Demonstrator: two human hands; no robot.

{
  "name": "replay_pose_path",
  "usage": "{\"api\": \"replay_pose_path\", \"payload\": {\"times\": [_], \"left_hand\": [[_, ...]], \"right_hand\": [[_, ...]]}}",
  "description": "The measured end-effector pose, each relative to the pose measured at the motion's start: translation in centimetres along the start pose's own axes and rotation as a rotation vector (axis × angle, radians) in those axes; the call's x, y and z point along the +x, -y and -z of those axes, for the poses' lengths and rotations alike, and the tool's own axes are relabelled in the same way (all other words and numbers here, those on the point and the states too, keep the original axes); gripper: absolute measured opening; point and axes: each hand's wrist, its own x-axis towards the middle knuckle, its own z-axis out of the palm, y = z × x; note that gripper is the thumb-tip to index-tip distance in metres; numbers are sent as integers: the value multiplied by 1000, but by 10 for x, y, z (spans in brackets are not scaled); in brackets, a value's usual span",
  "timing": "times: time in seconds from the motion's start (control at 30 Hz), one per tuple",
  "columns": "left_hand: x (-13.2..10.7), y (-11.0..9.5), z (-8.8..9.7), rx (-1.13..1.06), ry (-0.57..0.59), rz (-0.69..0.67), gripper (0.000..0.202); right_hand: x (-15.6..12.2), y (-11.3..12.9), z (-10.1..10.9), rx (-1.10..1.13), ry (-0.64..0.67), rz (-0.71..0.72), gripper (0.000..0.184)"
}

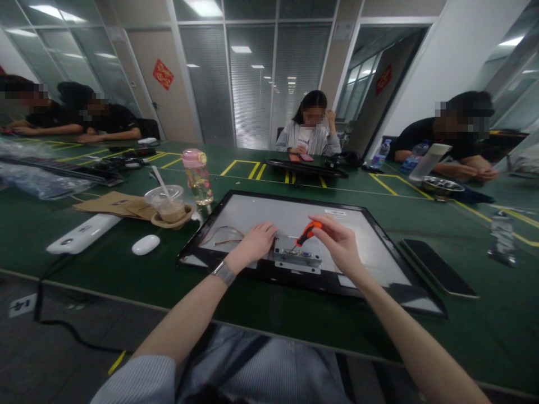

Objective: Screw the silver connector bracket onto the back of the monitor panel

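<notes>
A flat monitor panel [362, 235] with a black frame lies back side up on the green table before me. At its near edge sits a metal bracket [295, 261] with blue connector ports. My right hand [339, 241] pinches the orange and black handle of a screwdriver [309, 233], whose shaft slants down to the bracket. My left hand [259, 241] lies flat on the panel, fingertips by the bracket's left end. Thin wires [225, 233] curl on the panel left of that hand. Whether the screwdriver's tip sits in a screw is too small to tell.
Left of the panel are a plastic cup [166, 199] in a holder, a pink-lidded bottle [197, 177], a white earbud case [145, 244] and a white power strip [84, 233]. A black phone [438, 266] lies right. Several people sit across the table.
</notes>
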Motion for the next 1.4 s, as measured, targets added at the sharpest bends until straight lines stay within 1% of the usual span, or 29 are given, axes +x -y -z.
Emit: {"api": "replay_pose_path", "payload": {"times": [0.07,0.13,0.27,0.47,0.53,0.63,0.73,0.87,0.93,1.07,1.17,1.3,1.4], "left_hand": [[0,0,0,0,3,5,36],[0,-1,1,2,7,7,36],[0,-3,3,4,5,3,36],[-1,-3,4,3,-8,13,36],[-1,-3,3,1,-8,14,36],[-1,-3,3,0,-5,9,36],[-1,-4,5,3,1,5,36],[-1,-4,5,6,8,12,37],[-1,-4,5,6,12,13,37],[-1,-4,6,7,17,3,37],[-2,-4,6,4,13,3,37],[-2,-5,7,0,5,9,37],[-2,-5,8,2,5,4,36]], "right_hand": [[0,1,0,-20,7,14,23],[0,2,-1,-20,25,14,27],[-1,1,-1,51,61,-28,33],[0,-4,1,-31,-5,-7,25],[0,-6,2,-19,20,-9,29],[-1,-8,2,64,63,-43,34],[-1,-9,2,90,30,-75,30],[1,-7,3,29,-16,-50,23],[1,-5,3,26,5,-46,25],[1,-4,2,100,62,-76,32],[0,-7,1,112,14,-81,29],[1,-9,1,17,-58,-59,20],[1,-6,1,19,-22,-56,25]]}}
